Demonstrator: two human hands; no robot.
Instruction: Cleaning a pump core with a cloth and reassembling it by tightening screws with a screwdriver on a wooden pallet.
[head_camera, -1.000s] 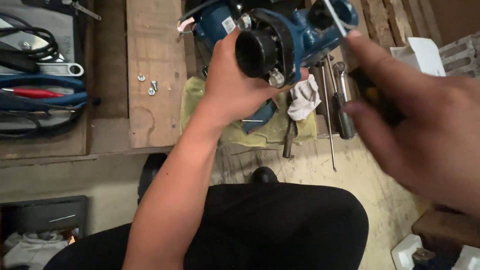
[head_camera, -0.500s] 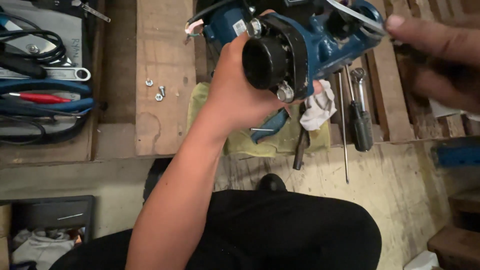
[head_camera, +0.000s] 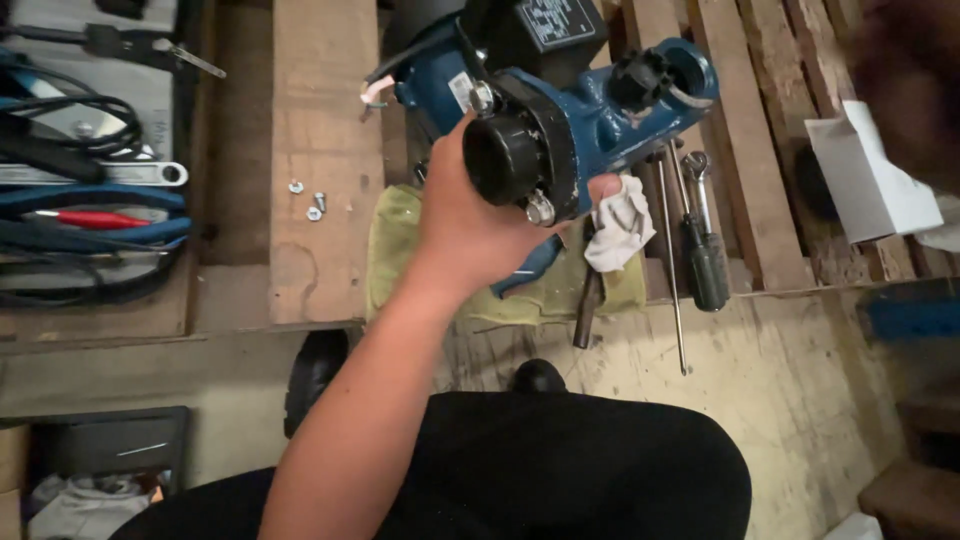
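My left hand grips a blue cast-metal pump or motor body from below and holds it up over the wooden planks. Its black round cap faces me, with a bolt head just beneath it. My fingertips show past the far side of the cap, next to a white rag. My right hand is only a dark blur in the top right corner above a white box. Whether it holds anything cannot be made out.
A black-handled screwdriver, a long thin rod and a small wrench lie on the planks under the pump. A yellow-green cloth lies beneath my wrist. Loose nuts and bolts sit on a plank at left. Blue-handled pliers lie at far left.
My right hand has pulled away from the pump toward the top right corner. The left hand keeps holding the pump, which has shifted slightly.
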